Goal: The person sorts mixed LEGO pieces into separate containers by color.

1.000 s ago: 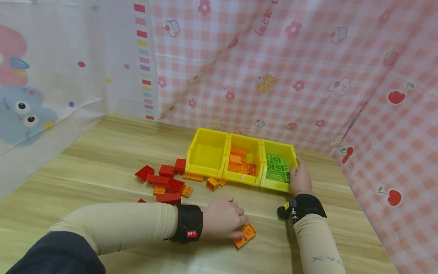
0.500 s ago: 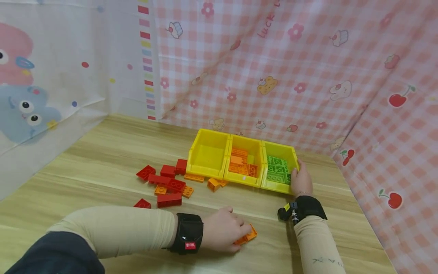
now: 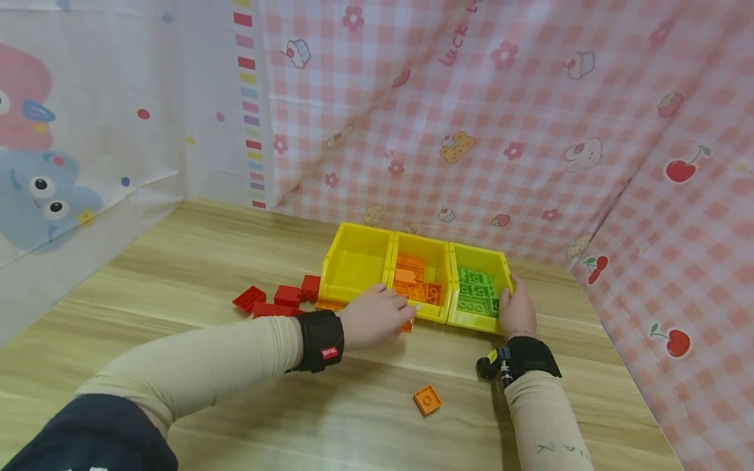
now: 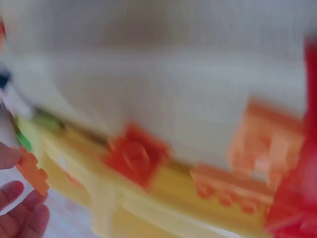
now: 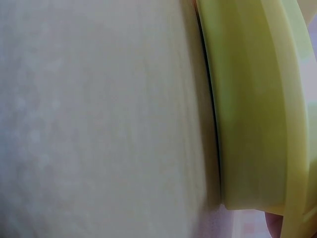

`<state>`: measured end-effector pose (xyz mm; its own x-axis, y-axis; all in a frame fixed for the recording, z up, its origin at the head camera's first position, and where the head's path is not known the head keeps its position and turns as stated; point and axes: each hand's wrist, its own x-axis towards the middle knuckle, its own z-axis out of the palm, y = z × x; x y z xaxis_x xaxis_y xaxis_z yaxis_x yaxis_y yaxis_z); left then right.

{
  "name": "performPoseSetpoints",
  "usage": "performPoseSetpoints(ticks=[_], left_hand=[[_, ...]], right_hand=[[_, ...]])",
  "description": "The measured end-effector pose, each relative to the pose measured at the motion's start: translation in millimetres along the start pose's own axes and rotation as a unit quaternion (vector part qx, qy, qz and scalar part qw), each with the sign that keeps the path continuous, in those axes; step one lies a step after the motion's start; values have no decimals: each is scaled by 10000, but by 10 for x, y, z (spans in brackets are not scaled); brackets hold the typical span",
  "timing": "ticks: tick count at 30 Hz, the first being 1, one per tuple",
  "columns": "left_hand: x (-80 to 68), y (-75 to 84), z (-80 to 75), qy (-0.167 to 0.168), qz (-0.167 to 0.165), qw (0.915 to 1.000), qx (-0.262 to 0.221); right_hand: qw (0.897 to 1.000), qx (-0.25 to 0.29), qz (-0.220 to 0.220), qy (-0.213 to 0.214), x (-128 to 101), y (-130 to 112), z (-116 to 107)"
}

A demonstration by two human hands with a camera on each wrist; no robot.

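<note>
In the head view my left hand [image 3: 372, 317] is at the front edge of the middle yellow bin [image 3: 434, 315]. It pinches an orange toy brick [image 3: 408, 324]; the left wrist view shows that brick [image 4: 32, 171] between thumb and fingers. My right hand [image 3: 518, 309] grips the outer side of the right-hand bin [image 3: 478, 320], its fingers over the rim. Orange bricks [image 3: 410, 275] lie inside the middle bin, and green bricks [image 3: 476, 290] fill much of the right one. A single square orange brick [image 3: 427, 400] lies on the table nearer to me.
The left yellow bin [image 3: 356, 261] adjoins the middle one in a row. Red bricks [image 3: 287, 296] lie on the wooden table [image 3: 194, 261] left of the bins, partly behind my left forearm. More orange bricks [image 4: 230, 191] lie before the bins. A checked curtain [image 3: 377, 98] hangs behind.
My left hand has picked up an orange brick from the near table and carried it up to the middle bin's front, leaving one orange brick behind. My right hand has stayed on the bin.
</note>
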<state>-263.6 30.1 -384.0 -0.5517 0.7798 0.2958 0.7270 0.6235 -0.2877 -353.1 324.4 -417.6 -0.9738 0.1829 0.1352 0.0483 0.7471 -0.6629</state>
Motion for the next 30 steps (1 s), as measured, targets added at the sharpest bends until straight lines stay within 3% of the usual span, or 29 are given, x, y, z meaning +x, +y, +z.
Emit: performPoseSetpoints(ticks=[4, 9, 17, 25, 30], left_hand=[[177, -238, 120, 389, -410, 9981, 257], [306, -362, 237, 129, -554, 9969, 545], [359, -405, 266, -298, -899, 9936, 610], [348, -412, 293, -354, -1020, 9924, 589], [319, -320, 270, -83, -881, 9943, 588]], right_hand=[[9999, 87, 81, -21, -2, 30, 8], [9997, 147, 184, -18, 4, 55, 34], [9998, 147, 138, -6, 6, 5, 1], [9997, 206, 165, 6, 1, -14, 0], [9995, 221, 209, -29, -8, -7, 9]])
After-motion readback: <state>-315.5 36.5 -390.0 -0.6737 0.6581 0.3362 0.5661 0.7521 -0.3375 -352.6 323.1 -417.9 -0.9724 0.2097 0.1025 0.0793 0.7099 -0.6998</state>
